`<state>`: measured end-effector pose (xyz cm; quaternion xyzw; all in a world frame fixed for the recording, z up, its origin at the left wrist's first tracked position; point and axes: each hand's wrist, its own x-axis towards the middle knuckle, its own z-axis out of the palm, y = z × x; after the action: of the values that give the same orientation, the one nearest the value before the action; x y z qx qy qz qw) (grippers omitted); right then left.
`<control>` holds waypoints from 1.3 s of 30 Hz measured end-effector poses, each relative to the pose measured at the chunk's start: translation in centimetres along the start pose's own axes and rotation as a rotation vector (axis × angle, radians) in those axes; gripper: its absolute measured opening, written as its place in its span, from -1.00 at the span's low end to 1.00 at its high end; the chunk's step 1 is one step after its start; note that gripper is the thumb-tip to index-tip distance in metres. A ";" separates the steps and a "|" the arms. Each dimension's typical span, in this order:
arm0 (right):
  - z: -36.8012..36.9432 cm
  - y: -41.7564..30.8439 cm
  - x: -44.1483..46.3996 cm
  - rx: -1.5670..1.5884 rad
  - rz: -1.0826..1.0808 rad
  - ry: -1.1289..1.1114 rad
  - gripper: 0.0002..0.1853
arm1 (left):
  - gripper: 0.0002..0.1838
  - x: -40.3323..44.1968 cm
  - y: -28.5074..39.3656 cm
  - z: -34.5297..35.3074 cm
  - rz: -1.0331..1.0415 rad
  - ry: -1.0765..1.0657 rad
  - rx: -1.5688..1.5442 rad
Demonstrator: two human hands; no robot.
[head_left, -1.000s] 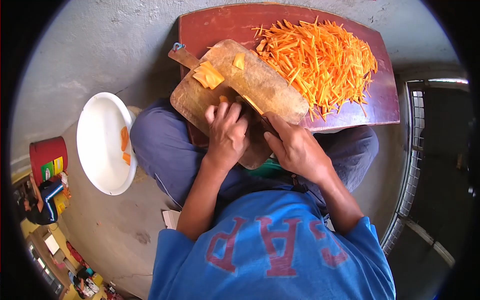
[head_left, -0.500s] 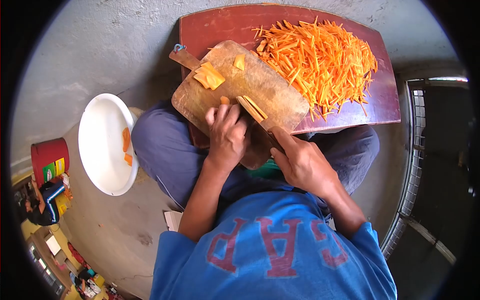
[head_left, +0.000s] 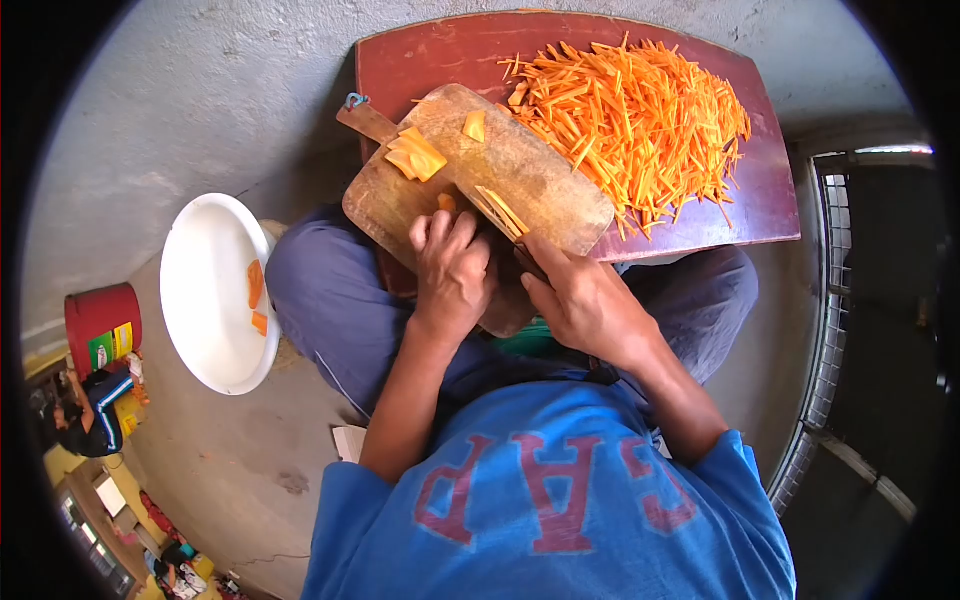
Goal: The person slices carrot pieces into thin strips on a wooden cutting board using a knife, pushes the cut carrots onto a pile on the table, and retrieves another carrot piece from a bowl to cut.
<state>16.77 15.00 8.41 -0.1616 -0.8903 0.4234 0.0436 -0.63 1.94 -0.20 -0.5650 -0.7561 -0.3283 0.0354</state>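
Observation:
On a worn wooden cutting board (head_left: 540, 175), my left hand (head_left: 452, 275) presses with curled fingers on an orange slice (head_left: 446, 203), mostly hidden beneath them. My right hand (head_left: 585, 305) is wrapped round the handle of a knife (head_left: 490, 210), whose blade lies beside my left fingertips. A few thin orange strips (head_left: 503, 212) rest against the blade's right side. Stacked orange slices (head_left: 415, 155) lie near the board's handle, and a single slice (head_left: 474, 126) sits farther right. A large heap of orange strips (head_left: 640, 130) covers the right part of the red table.
The board overlaps the red table (head_left: 430, 50), which stands against a wall. At left, a white basin (head_left: 210, 300) holds a few orange pieces. Beyond it are a red bucket (head_left: 100, 315) and another person (head_left: 95, 410). A mesh frame (head_left: 835, 270) stands at right.
My right hand and the knife first moved down and right, showing cut strips, then came back up and left. The blade is again beside my left fingers, which have barely moved.

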 end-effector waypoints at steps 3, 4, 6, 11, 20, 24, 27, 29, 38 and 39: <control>-0.2 -0.8 -0.9 0.032 0.046 0.000 -0.50 | -0.93 0.1 -0.2 0.2 0.010 0.041 -0.020; -0.2 -0.9 -1.3 0.052 0.082 -0.007 -0.50 | -0.93 0.1 -0.3 0.2 0.008 0.031 -0.016; 0.5 0.0 -0.3 0.022 -0.022 0.051 -0.62 | -0.93 -0.2 -0.2 0.2 0.004 0.016 -0.022; 0.1 -0.6 -0.2 0.035 -0.078 0.085 -0.68 | -0.93 -0.1 -0.2 0.2 0.009 0.054 -0.039; 0.2 -0.6 -1.3 0.054 0.022 0.024 -0.65 | -0.94 -0.4 -0.2 0.5 0.004 0.071 -0.020; 0.7 0.7 -1.0 0.091 -0.046 0.103 -0.73 | -0.93 -0.3 -0.2 0.5 -0.005 0.054 0.012; 0.0 1.2 -0.5 0.212 0.026 0.107 -0.68 | -0.85 0.0 -0.2 0.1 -0.014 0.069 0.033; -1.3 1.3 -0.8 0.241 0.132 0.049 -0.64 | -0.85 0.0 0.1 0.2 -0.028 0.121 0.009; 0.5 1.2 -2.5 0.267 0.027 0.053 -0.63 | -0.91 0.3 -0.6 -0.8 -0.136 0.313 -0.076; 0.3 1.5 -2.4 0.274 0.065 0.023 -0.65 | -0.91 0.2 -0.7 -1.0 -0.145 0.327 -0.069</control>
<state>19.33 14.88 7.26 -0.1876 -0.8180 0.5402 0.0617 -1.64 1.48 0.39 -0.4490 -0.7674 -0.4431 0.1147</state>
